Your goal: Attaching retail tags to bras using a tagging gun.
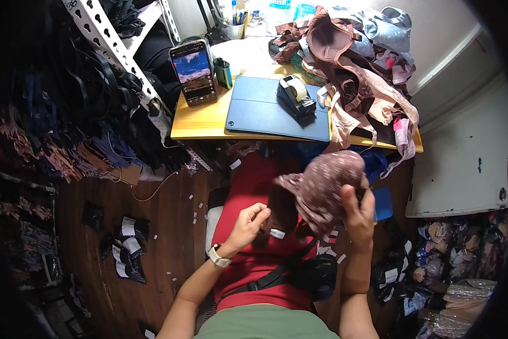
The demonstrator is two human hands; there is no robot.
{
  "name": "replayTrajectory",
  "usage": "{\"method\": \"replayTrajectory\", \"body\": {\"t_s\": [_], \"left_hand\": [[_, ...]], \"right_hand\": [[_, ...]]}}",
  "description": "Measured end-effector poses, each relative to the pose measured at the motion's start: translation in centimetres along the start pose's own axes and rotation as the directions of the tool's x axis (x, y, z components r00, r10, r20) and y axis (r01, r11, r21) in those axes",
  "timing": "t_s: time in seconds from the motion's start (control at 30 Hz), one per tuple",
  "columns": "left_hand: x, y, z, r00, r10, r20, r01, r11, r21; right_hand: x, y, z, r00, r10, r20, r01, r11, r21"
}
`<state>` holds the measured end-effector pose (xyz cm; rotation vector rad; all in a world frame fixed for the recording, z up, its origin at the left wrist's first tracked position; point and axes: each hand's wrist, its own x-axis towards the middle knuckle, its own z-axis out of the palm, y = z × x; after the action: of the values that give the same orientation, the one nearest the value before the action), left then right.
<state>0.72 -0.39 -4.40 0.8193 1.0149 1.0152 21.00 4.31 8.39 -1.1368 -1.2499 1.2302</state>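
Above my lap, my right hand (pixel 358 207) grips a mauve patterned bra (pixel 328 182) by its right side, thumb in front. Its cups face up and the fabric hangs down to the left. My left hand (pixel 252 222), with a watch at the wrist, has thumb and fingers pinched together at the dark edge of the hanging part; whether cloth is between them is hard to tell. A small white tag (pixel 277 233) shows just right of those fingers. On the desk ahead lies a pile of bras (pixel 355 63), its straps drooping over the front edge.
The wooden desk (pixel 199 125) carries a propped phone (pixel 194 76), a green-black device (pixel 223 73), a blue tablet case (pixel 254 110) and a tape dispenser (pixel 296 96). A metal rack (pixel 110 46) with hanging garments stands left. Dark packages (pixel 129 250) lie on the floor; bagged garments (pixel 438 250) sit right.
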Motion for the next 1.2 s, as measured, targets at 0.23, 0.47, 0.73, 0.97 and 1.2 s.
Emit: {"method": "replayTrajectory", "body": {"t_s": [0.23, 0.47, 0.73, 0.97, 1.2], "left_hand": [[-2.7, 5.5, 1.9, 0.999, -0.014, -0.042, -0.012, 0.828, -0.560], [-2.9, 7.0, 4.1, 0.973, 0.132, -0.192, -0.204, 0.879, -0.430], [-2.8, 6.5, 4.7, 0.959, 0.208, -0.193, -0.255, 0.930, -0.264], [-2.9, 6.4, 4.9, 0.955, 0.219, -0.202, -0.268, 0.927, -0.261], [-2.6, 5.9, 4.9, 0.927, 0.312, -0.209, -0.339, 0.935, -0.106]], "right_hand": [[-1.8, 1.0, 1.0, 0.983, 0.073, 0.166, 0.063, 0.723, -0.688], [-5.8, 1.3, 2.3, 0.954, -0.057, 0.295, 0.240, 0.736, -0.633], [-5.4, 3.5, 3.3, 0.953, -0.188, 0.238, 0.294, 0.767, -0.571], [-5.1, 3.6, 3.4, 0.960, -0.128, 0.248, 0.241, 0.826, -0.509], [-4.7, 3.6, 3.2, 0.954, -0.103, 0.280, 0.231, 0.851, -0.472]]}}
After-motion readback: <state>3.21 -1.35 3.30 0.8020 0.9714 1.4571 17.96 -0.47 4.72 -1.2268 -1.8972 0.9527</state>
